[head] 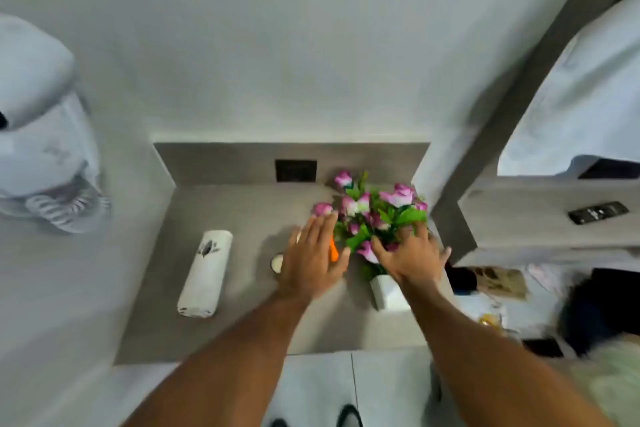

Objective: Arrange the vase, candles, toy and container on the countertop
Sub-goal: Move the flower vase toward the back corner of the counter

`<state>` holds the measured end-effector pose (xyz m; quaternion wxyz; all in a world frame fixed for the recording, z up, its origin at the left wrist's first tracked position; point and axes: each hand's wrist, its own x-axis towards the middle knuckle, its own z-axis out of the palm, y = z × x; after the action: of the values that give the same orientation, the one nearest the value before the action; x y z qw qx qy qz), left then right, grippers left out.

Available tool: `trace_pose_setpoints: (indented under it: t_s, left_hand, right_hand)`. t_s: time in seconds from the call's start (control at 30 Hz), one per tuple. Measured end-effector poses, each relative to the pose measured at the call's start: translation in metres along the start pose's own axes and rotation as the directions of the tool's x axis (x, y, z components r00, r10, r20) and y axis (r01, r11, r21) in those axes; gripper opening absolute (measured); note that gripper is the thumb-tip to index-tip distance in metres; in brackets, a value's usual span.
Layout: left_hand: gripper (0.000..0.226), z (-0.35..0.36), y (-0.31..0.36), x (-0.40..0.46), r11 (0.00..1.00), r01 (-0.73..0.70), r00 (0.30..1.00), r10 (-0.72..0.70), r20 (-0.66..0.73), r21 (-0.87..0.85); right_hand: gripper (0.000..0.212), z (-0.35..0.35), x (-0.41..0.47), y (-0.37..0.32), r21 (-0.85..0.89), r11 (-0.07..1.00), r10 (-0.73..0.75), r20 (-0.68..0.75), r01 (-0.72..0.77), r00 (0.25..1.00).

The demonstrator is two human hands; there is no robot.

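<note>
The vase (386,289) is half covered by the right hand (412,255) and its own flowers (377,215). An orange object (334,251) and a small round candle (277,263) are mostly hidden behind the left hand (313,258). The clutter at the right edge is blurred beyond telling.
</note>
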<state>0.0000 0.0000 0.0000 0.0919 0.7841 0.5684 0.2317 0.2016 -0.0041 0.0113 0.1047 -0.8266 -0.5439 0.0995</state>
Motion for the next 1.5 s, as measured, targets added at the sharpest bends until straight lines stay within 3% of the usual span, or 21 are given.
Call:
trace_pose_setpoints:
  t_s: [0.03, 0.1, 0.17, 0.27, 0.53, 0.67, 0.83, 0.97, 1.27, 1.5]
  left_hand:
    - [0.071, 0.021, -0.007, -0.024, 0.999, 0.019, 1.0, -0.019, 0.015, -0.028]
    - [0.074, 0.06, -0.016, -0.066, 0.995, 0.101, 0.977, -0.095, 0.192, -0.025]
    - [0.079, 0.095, -0.024, -0.097, 0.978, 0.203, 0.902, -0.202, 0.382, 0.039]
    - [0.086, 0.126, -0.032, -0.096, 0.961, 0.216, 0.865, -0.27, 0.422, 0.172]
    - [0.093, 0.165, -0.042, -0.067, 0.956, 0.211, 0.871, -0.279, 0.403, 0.206]
    - [0.096, 0.173, -0.045, -0.058, 0.953, 0.216, 0.883, -0.284, 0.373, 0.212]
    - [0.097, 0.188, -0.052, -0.058, 0.955, 0.206, 0.908, -0.268, 0.321, 0.216]
    - [0.098, 0.196, -0.056, -0.063, 0.954, 0.191, 0.933, -0.249, 0.258, 0.229]
    - [0.094, 0.196, -0.053, -0.061, 0.937, 0.17, 0.943, -0.245, 0.227, 0.304]
    - [0.094, 0.193, -0.051, -0.061, 0.943, 0.189, 0.94, -0.255, 0.228, 0.273]
  right_hand:
    - [0.067, 0.014, -0.012, 0.008, -0.013, 0.999, 0.052, 0.034, -0.051, 0.998]
    - [0.071, 0.044, -0.028, 0.026, -0.071, 0.993, 0.103, 0.086, -0.097, 0.991]
    - [0.075, 0.068, -0.04, 0.043, -0.073, 0.987, 0.151, 0.132, -0.142, 0.98]
    - [0.08, 0.085, -0.038, 0.048, -0.055, 0.983, 0.182, 0.161, -0.175, 0.97]
    - [0.075, 0.106, -0.005, 0.055, 0.105, 0.98, 0.159, 0.079, -0.167, 0.984]
    - [0.075, 0.11, 0.022, 0.062, 0.241, 0.957, 0.176, -0.038, -0.162, 0.984]
    - [0.072, 0.138, 0.072, 0.061, 0.581, 0.8, 0.315, -0.195, -0.149, 0.929]
    - [0.094, 0.162, 0.123, 0.056, 0.729, 0.675, 0.406, -0.236, -0.115, 0.883]
    - [0.123, 0.172, 0.212, 0.041, 0.753, 0.657, 0.312, -0.309, 0.031, 0.898]
    - [0.114, 0.18, 0.238, 0.036, 0.723, 0.689, 0.267, -0.315, 0.048, 0.911]
